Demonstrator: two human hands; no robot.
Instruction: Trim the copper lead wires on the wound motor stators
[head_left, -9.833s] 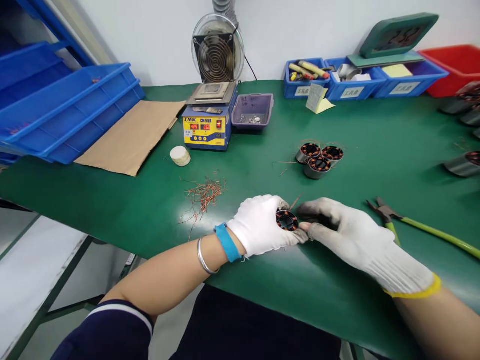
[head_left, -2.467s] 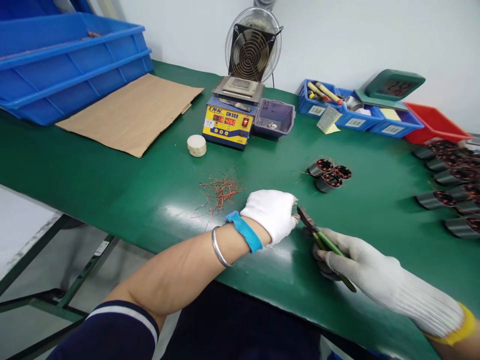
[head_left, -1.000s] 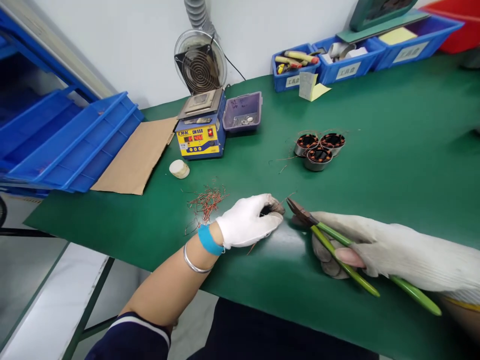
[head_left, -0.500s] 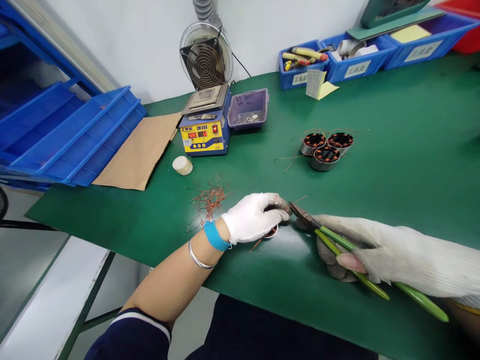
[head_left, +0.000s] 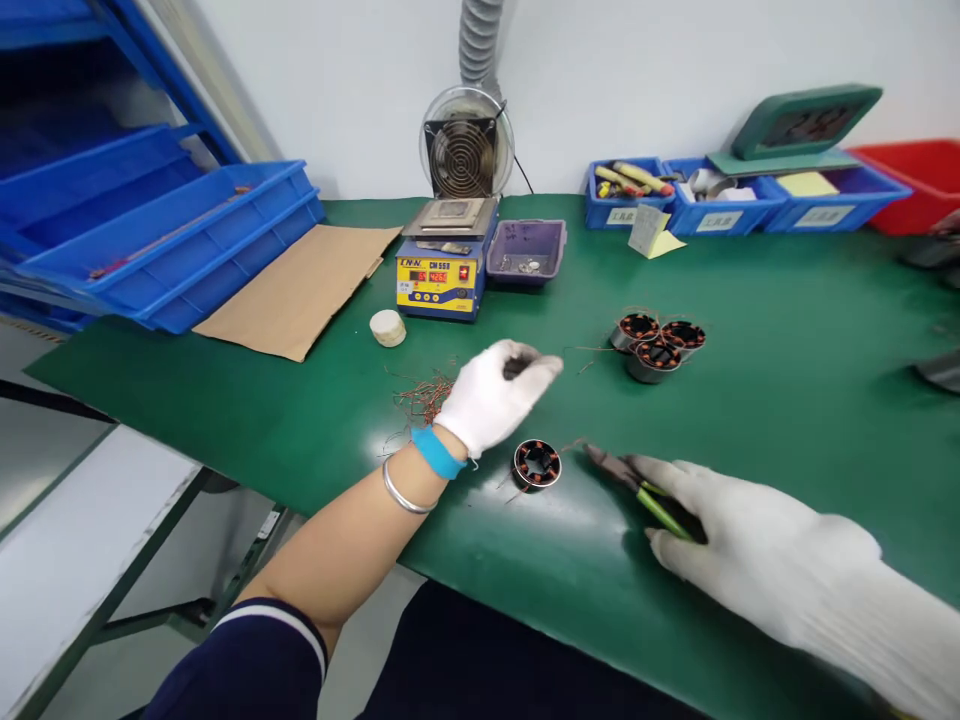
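My left hand (head_left: 499, 395), in a white glove with darkened fingertips, is raised over the bench with thumb and fingers pinched together. Whatever lies between them, if anything, is too hidden to make out. Below it a small motor stator (head_left: 535, 485) with copper windings sits on the green surface, thin wire ends sticking out at its lower left. My right hand (head_left: 739, 545), also gloved, grips green-handled cutting pliers (head_left: 615, 468), jaws pointing left toward the stator but apart from it. A thin wire end shows near the jaw tips. Copper wire scraps (head_left: 426, 398) are heaped behind my left wrist.
Three more stators (head_left: 654, 372) stand grouped farther back. A yellow-fronted heating unit (head_left: 435, 290), a purple tray (head_left: 551, 268) and a round whitish block (head_left: 388, 328) are beyond my left hand. Blue bins (head_left: 720, 220) line the wall; cardboard (head_left: 300, 290) lies by blue crates (head_left: 225, 245).
My left hand has lifted off the stator and moved up and slightly left, uncovering it. My right hand has turned palm-down over the pliers, hiding most of their handles. The view has shifted.
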